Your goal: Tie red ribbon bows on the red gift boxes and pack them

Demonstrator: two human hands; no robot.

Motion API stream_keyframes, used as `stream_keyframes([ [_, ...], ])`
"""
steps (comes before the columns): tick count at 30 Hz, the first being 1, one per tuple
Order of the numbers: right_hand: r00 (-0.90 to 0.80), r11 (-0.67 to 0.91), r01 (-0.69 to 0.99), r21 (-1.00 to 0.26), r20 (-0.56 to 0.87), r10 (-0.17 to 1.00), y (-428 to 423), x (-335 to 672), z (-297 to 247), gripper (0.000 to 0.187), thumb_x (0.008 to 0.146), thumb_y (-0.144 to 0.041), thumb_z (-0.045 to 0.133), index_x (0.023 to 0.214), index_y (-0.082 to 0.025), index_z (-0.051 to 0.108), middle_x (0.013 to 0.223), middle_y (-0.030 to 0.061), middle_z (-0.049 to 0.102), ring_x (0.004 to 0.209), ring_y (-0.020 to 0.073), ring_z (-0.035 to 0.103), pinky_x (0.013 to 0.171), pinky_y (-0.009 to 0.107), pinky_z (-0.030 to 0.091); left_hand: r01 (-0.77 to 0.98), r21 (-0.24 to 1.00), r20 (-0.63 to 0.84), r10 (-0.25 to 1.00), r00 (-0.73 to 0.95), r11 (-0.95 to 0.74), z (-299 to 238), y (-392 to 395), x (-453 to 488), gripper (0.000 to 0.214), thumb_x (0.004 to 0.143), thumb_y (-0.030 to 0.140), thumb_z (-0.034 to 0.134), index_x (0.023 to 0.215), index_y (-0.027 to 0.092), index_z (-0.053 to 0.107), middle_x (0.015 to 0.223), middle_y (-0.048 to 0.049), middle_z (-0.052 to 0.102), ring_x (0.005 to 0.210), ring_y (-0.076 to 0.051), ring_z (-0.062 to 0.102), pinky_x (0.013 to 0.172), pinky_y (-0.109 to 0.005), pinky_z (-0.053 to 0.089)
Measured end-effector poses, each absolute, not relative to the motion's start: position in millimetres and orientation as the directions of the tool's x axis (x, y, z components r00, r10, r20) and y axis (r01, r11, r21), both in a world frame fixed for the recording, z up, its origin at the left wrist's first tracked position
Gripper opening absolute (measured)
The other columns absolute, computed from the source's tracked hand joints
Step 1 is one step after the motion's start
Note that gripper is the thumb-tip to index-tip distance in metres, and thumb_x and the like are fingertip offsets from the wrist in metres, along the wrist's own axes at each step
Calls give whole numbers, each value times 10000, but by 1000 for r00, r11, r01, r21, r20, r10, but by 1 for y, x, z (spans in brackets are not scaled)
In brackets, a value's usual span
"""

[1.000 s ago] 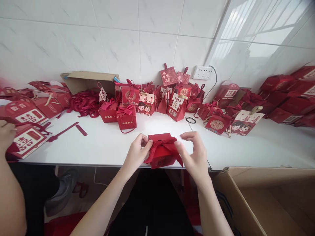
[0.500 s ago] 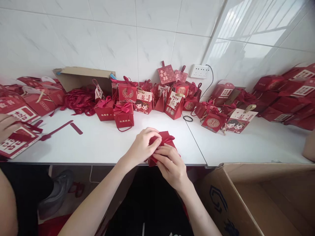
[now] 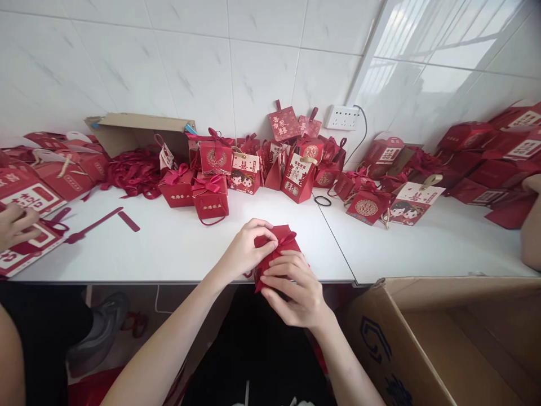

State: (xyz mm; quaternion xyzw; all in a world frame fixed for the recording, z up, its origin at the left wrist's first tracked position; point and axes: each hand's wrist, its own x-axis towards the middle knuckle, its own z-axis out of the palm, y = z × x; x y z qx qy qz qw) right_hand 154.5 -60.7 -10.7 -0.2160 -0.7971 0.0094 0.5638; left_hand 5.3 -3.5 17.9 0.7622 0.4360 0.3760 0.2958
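A small red gift box [image 3: 267,263] with a red ribbon bow [image 3: 287,241] on it sits at the table's front edge, partly covered by my hands. My left hand [image 3: 251,246] pinches the ribbon at the bow between thumb and forefinger. My right hand [image 3: 293,287] lies around the near right side of the box, fingers bent over it and thumb at its lower edge. Beyond my hands stand several finished-looking red boxes with bows, among them a box with gold lettering [image 3: 210,202] and a card-fronted box with cartoon figures [image 3: 244,173].
At the left, another person's hand [image 3: 19,225] rests on a red and white box. Loose ribbons [image 3: 136,173] spill from a cardboard carton [image 3: 143,121]. Red boxes [image 3: 469,186] are piled at the right. A large cardboard box [image 3: 401,338] stands below the table's right edge.
My right fingers have moved off the ribbon and spread lower around the box. My left hand keeps its pinch at the bow. The other person's hand at left has shifted.
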Motion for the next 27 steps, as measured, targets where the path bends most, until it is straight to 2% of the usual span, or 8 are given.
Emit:
stream_keyframes([
  [3, -27, 794, 387, -468, 855, 517, -55, 173, 5, 264, 884, -363, 410, 875, -183, 603, 825, 72, 627, 807, 209, 591, 708, 377, 479, 411, 799, 359, 896, 260, -439, 17, -8, 2, 194, 796, 340, 556, 936, 216, 608, 1166, -51, 540, 1122, -205, 504, 988, -358, 370],
  [5, 167, 526, 502, -687, 674, 720, -43, 184, 18, 386, 912, -413, 318, 706, -191, 558, 679, 42, 578, 660, 177, 551, 605, 313, 429, 413, 831, 381, 922, 66, -373, 17, -12, -3, 270, 803, 393, 534, 1009, 219, 552, 1163, -51, 548, 1107, -201, 507, 932, -337, 396],
  [7, 180, 224, 596, -771, 399, 899, -27, 190, 28, 475, 905, -475, 303, 561, -198, 477, 535, 10, 494, 531, 151, 471, 532, 281, 356, 443, 864, 318, 942, -108, -240, 17, -15, -8, 264, 806, 459, 499, 881, 209, 538, 959, -27, 602, 923, -187, 568, 790, -299, 432],
  [9, 85, 81, 665, -742, 183, 979, -12, 189, 35, 531, 878, -543, 310, 477, -203, 389, 457, -11, 408, 467, 129, 387, 498, 270, 300, 492, 865, 184, 974, -133, -96, 17, -16, -12, 358, 809, 522, 452, 649, 202, 464, 652, 17, 535, 650, -156, 534, 615, -265, 397],
  [13, -29, 78, 676, -732, 79, 996, -1, 179, 34, 520, 824, -533, 430, 464, -203, 249, 447, -51, 268, 455, 94, 259, 472, 250, 225, 490, 871, 57, 998, -36, -32, 16, -19, -8, 448, 808, 524, 445, 523, 199, 325, 482, 52, 347, 487, -115, 384, 503, -241, 293],
  [23, 0, 146, 205, -968, 149, 989, -9, 179, -5, 367, 785, -504, 533, 617, -199, 419, 539, -54, 410, 488, 94, 381, 481, 221, 318, 307, 943, 169, 979, -112, -127, -3, -27, 5, 368, 825, 416, 467, 569, 190, 329, 533, 58, 309, 518, -90, 327, 503, -211, 282],
  [25, -4, 160, 141, -977, 161, 987, -8, 186, -10, 365, 773, -548, 539, 699, -197, 469, 640, -20, 503, 588, 123, 488, 568, 242, 407, 244, 964, 129, 988, -84, -105, -4, -25, 3, 364, 822, 417, 470, 569, 190, 340, 520, 61, 311, 493, -83, 324, 487, -207, 285],
  [27, -91, 220, 96, -971, 212, 973, -7, 194, -13, 462, 714, -603, 586, 939, -205, 518, 950, 62, 583, 899, 193, 564, 758, 308, 461, 180, 981, 86, 995, -44, -77, -3, -23, 0, 348, 821, 427, 470, 586, 192, 367, 505, 66, 318, 459, -78, 323, 466, -204, 294],
])
